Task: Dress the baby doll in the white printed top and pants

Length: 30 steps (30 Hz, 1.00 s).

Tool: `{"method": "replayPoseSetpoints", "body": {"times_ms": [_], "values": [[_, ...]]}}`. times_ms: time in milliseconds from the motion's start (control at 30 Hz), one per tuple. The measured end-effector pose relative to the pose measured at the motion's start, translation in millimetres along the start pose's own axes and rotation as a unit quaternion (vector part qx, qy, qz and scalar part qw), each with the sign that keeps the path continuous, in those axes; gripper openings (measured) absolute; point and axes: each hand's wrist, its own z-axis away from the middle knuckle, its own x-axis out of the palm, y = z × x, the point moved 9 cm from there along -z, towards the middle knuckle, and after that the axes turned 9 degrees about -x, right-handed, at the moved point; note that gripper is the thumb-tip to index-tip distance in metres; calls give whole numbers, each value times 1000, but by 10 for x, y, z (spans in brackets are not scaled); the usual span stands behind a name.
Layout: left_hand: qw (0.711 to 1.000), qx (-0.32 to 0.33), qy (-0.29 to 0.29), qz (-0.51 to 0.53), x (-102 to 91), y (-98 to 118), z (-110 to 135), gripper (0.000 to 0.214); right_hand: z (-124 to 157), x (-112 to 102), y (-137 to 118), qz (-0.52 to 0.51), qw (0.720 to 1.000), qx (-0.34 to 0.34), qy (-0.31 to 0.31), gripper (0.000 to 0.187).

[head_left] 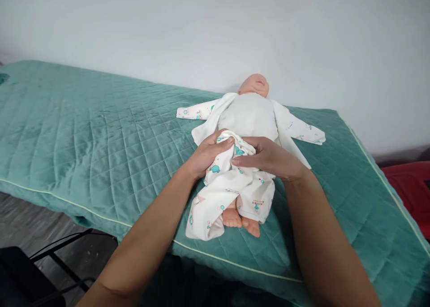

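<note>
A baby doll (249, 114) lies on its back, its feet toward me. White printed baby pants (231, 181) lie over its lower body and legs, and two bare feet show below them. Both hands grip the bunched waist of the pants: my left hand (208, 152) on the left side with its thumb on top, my right hand (265, 157) on the right side, thumb also on top. The doll's arms are in the sleeves of a white printed baby jacket (199, 111), which hangs open at the front over a plain white torso.
A green quilted cover (110, 127) with a pale piped edge spreads under the doll. Behind it rises a plain wall (151, 33). A red object (410, 186) is at the right, and a black frame (63, 262) stands at the lower left over the floor.
</note>
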Motion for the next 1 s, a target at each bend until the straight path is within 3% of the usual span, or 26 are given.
{"method": "replayPoseSetpoints", "body": {"times_ms": [200,333,500,700,867,1000], "values": [[997,-15,35,-71,-52,-39,-7,50,-6,-165,65,-96,991,-33,91,26],[982,17,-34,-183,111,77,52,46,0,-280,101,-133,980,-40,144,33],[971,-35,-95,-214,213,24,106,39,-3,-285,62,-107,982,-45,152,35],[996,-14,-70,-56,109,-44,66,42,2,-221,-8,-19,992,-47,118,32],[1000,19,2,22,-21,-4,42,35,-5,-101,-57,105,994,-22,26,31],[999,5,32,22,-32,-4,37,41,0,34,-68,117,991,-26,-57,32]]}}
